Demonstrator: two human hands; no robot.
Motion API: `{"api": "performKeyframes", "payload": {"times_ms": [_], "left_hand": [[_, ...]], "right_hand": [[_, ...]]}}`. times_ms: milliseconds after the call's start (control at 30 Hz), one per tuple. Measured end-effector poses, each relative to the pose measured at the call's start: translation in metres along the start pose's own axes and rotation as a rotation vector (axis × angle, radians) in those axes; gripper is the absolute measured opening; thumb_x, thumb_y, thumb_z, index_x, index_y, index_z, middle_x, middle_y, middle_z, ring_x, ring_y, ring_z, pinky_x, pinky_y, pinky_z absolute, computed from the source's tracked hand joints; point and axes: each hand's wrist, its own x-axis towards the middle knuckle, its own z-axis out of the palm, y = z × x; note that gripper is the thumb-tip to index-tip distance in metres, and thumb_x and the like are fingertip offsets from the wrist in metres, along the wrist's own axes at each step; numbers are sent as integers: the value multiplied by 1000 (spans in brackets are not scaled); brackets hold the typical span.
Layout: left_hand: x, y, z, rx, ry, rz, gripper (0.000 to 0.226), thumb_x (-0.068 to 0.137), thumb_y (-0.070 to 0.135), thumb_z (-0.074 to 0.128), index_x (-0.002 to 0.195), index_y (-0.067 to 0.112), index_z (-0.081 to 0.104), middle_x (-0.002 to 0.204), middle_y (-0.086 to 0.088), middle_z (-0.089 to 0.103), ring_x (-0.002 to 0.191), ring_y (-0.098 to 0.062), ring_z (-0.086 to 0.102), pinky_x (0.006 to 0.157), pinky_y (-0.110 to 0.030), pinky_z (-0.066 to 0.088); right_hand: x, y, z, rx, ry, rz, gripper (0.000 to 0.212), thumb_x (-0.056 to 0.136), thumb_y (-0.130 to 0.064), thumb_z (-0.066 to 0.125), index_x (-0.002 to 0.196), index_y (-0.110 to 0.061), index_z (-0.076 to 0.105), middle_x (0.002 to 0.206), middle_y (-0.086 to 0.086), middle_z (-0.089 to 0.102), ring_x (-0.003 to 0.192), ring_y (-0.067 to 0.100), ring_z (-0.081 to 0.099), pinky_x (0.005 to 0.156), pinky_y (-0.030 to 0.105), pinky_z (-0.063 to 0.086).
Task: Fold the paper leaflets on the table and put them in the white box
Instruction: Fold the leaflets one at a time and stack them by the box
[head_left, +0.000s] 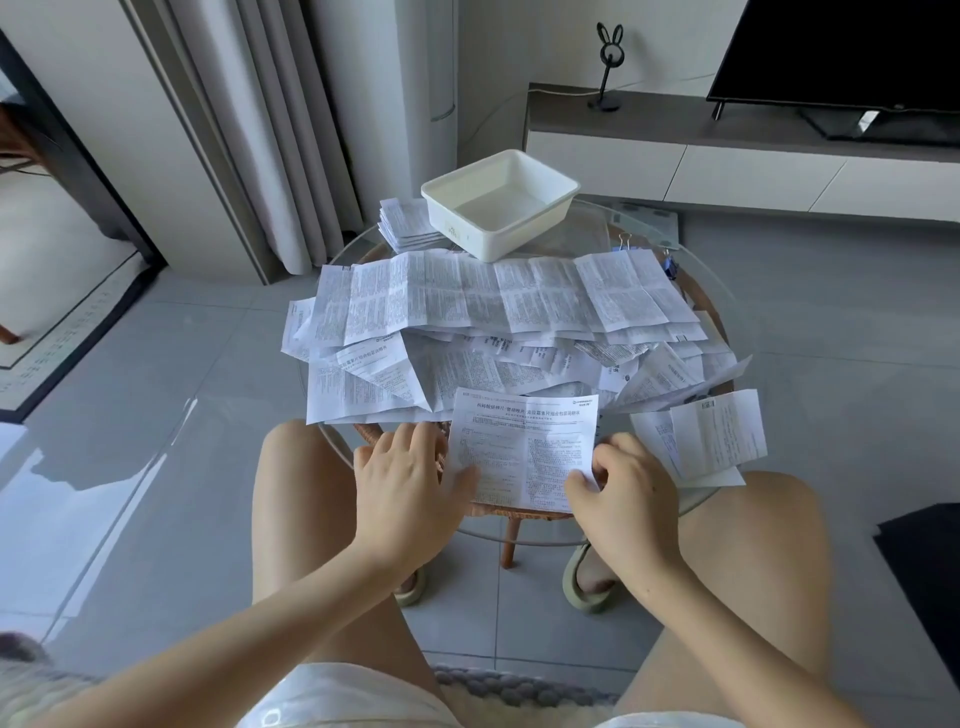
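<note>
Round glass worktop (587, 228), spread with a loose pile of thin, creased printed leaflets (493, 312); the rigid white box (519, 236) stands empty just behind it. I judge folding to be starting on one flat leaflet (522, 447) at the near rim: my left hand (405, 478) lies flat, thumb on its left edge, and my right hand (623, 488) has the lower right corner in a pinching grip. The next move calls for meeting edges squarely, then creasing.

At upper centre, the box (488, 240) stands on the surface (597, 228), with a leaflet stack (405, 224) just left of it. Below them spreads a leaflet heap (493, 317). Lower still lies a single leaflet (522, 447), between the left hand (410, 478) and right hand (623, 491).
</note>
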Motion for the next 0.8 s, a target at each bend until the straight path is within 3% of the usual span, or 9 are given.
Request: {"api": "performKeyframes", "payload": {"times_ms": [167, 300, 467, 567, 800], "left_hand": [[-1, -2, -1, 69, -3, 76, 43, 76, 53, 45, 99, 19, 61, 83, 1, 60, 76, -27, 59, 70, -39, 43], [0, -1, -1, 96, 22, 203, 35, 81, 41, 47, 106, 28, 68, 89, -2, 57, 81, -29, 56, 74, -39, 41], [7, -4, 0, 85, -10, 450, 36, 84, 24, 45, 110, 21, 71, 122, -9, 61, 113, -29, 54, 101, -42, 31], [11, -5, 3, 77, -94, 546, 41, 85, 15, 41, 115, 15, 69, 127, -6, 61, 122, -26, 53, 114, -42, 28], [11, -5, 3, 114, -224, 570, 51, 83, 15, 36, 124, 26, 63, 132, -12, 56, 126, -33, 51, 104, -52, 39]], "right_hand": [[-1, -2, 0, -3, 9, 5, 44, 66, -1, 64, 51, -16, 26, 62, -2, 38, 49, 21, 31, 42, 23, 16], [1, -3, 1, -5, 5, 13, 47, 65, -1, 64, 51, -18, 22, 60, -5, 32, 51, 22, 30, 43, 25, 16], [3, -4, 2, -22, -19, 25, 49, 66, -2, 62, 51, -20, 19, 59, -5, 30, 52, 22, 30, 43, 24, 15], [4, -5, 2, -27, -31, 30, 44, 66, -2, 62, 51, -15, 23, 59, -4, 31, 51, 23, 30, 43, 24, 14], [6, -8, -3, -43, -89, 58, 44, 70, -4, 60, 51, -16, 22, 60, -3, 31, 48, 16, 25, 44, 27, 14]]}}
